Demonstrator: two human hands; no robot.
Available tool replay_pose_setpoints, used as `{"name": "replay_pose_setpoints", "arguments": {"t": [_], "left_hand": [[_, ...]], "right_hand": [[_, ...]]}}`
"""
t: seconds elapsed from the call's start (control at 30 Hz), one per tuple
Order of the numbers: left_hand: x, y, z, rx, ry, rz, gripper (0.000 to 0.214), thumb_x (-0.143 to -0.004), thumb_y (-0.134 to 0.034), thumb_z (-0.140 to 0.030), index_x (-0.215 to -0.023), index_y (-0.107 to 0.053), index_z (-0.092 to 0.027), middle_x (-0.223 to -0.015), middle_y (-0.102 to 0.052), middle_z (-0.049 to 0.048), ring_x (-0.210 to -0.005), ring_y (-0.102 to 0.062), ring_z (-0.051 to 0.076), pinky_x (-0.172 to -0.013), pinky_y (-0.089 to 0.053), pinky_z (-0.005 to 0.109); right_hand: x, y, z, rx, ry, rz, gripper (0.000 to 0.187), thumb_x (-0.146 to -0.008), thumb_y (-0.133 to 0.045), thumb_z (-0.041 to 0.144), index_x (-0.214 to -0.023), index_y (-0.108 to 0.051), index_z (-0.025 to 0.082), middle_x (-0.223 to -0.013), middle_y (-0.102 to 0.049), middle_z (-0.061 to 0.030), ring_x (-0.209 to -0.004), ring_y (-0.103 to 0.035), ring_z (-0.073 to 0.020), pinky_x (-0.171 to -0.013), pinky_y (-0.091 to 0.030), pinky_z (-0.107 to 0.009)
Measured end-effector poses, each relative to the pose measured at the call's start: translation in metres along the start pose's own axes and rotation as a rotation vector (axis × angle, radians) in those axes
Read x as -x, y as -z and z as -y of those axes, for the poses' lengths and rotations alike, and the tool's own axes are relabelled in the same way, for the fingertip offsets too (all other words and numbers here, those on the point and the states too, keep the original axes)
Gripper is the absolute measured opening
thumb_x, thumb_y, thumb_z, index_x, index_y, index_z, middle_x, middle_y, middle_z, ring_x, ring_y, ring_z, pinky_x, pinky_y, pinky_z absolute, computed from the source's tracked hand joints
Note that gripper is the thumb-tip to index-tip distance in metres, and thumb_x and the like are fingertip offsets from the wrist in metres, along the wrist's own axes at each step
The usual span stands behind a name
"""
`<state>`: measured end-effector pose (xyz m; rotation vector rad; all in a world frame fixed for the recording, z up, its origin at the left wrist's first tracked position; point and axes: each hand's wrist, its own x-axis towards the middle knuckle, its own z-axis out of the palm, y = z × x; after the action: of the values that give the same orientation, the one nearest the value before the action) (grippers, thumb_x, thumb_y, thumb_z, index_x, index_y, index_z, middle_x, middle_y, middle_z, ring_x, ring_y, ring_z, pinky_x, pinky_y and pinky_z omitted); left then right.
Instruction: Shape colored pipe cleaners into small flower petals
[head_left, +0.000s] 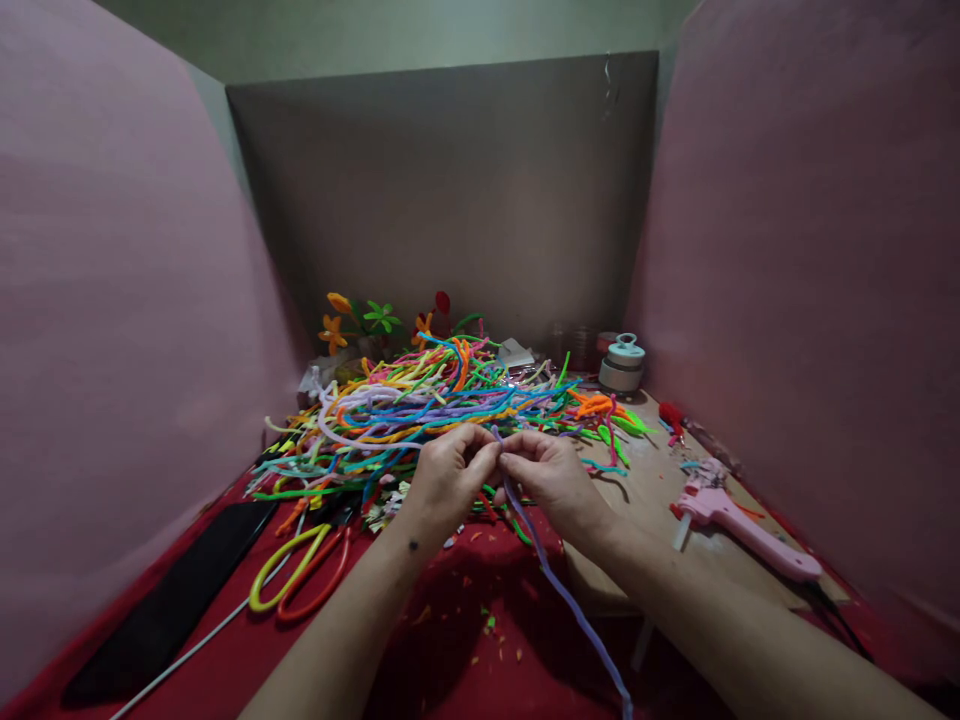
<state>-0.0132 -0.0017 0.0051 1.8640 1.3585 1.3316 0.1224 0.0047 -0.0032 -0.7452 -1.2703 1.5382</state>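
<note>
Near the centre of the frame I see the left hand point(452, 478) and right hand point(553, 478) meet, thumbs and forefingers pinching the upper end of a purple pipe cleaner point(556, 583), which trails to the lower right. Beyond them sprawls a pipe-cleaner heap point(420, 408); a pink glue gun point(742, 528) lies at right, yellow-and-red-handled scissors point(255, 594) lower left.

Left of the fingers point(531, 442), scissors point(256, 596) with yellow and red handles lie on a red cloth point(465, 660), near a thin white rod point(195, 647) and a flat black item point(176, 600). To the fingers' right, a pink glue gun point(757, 535) rests on a tan board point(637, 540). Beyond the fingers are colorful flowers point(382, 316), leftward, and a lidded jar point(622, 374), rightward.
</note>
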Motion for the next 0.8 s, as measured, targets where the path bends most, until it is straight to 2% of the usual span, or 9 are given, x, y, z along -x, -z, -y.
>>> {"name": "replay_pose_setpoints", "arguments": {"t": [0.13, 0.27, 0.43, 0.6, 0.8], "left_hand": [[-0.001, 0.0, 0.002, 0.103, 0.061, 0.069, 0.01, -0.071, -0.058, -0.027, -0.067, -0.057, -0.017, -0.055, -0.057, -0.0023, -0.051, -0.05, 0.011, -0.051, -0.037, 0.021], [-0.003, 0.001, 0.002, 0.043, 0.059, 0.111, 0.009, -0.071, -0.054, -0.024, -0.064, -0.053, -0.017, -0.052, -0.054, -0.0031, -0.049, -0.048, 0.01, -0.051, -0.036, 0.021], [-0.004, 0.007, -0.001, 0.029, 0.036, 0.16, 0.007, -0.069, -0.053, -0.021, -0.064, -0.054, -0.016, -0.058, -0.049, -0.0033, -0.054, -0.042, 0.009, -0.051, -0.034, 0.019], [0.0, 0.014, -0.004, -0.047, 0.055, 0.228, 0.011, -0.07, -0.054, -0.024, -0.063, -0.056, -0.015, -0.056, -0.049, -0.0029, -0.052, -0.041, 0.009, -0.049, -0.033, 0.019], [0.01, 0.02, -0.006, -0.104, 0.118, 0.24, 0.011, -0.069, -0.055, -0.024, -0.061, -0.056, -0.015, -0.054, -0.049, -0.003, -0.049, -0.041, 0.009, -0.045, -0.032, 0.018]], "right_hand": [[0.002, -0.001, 0.003, -0.012, -0.011, 0.02, 0.014, -0.066, -0.063, 0.026, -0.067, -0.055, 0.015, -0.05, -0.058, 0.0044, -0.038, -0.055, -0.0096, -0.039, -0.041, -0.019], [0.001, 0.001, 0.002, -0.008, -0.031, 0.042, 0.014, -0.066, -0.062, 0.025, -0.067, -0.051, 0.016, -0.049, -0.058, 0.0041, -0.037, -0.055, -0.0097, -0.038, -0.038, -0.018], [-0.001, 0.003, 0.0, -0.012, -0.111, 0.155, 0.016, -0.066, -0.061, 0.028, -0.066, -0.051, 0.015, -0.049, -0.06, 0.0019, -0.037, -0.054, -0.0095, -0.036, -0.037, -0.017], [-0.004, 0.005, -0.005, 0.019, -0.079, 0.086, 0.012, -0.063, -0.063, 0.024, -0.063, -0.054, 0.015, -0.046, -0.055, 0.0055, -0.034, -0.047, -0.0063, -0.033, -0.035, -0.017], [-0.005, 0.006, -0.017, 0.124, -0.057, 0.131, 0.008, -0.065, -0.058, 0.021, -0.06, -0.055, 0.016, -0.042, -0.054, 0.0049, -0.03, -0.042, -0.0058, -0.031, -0.03, -0.017]]}}
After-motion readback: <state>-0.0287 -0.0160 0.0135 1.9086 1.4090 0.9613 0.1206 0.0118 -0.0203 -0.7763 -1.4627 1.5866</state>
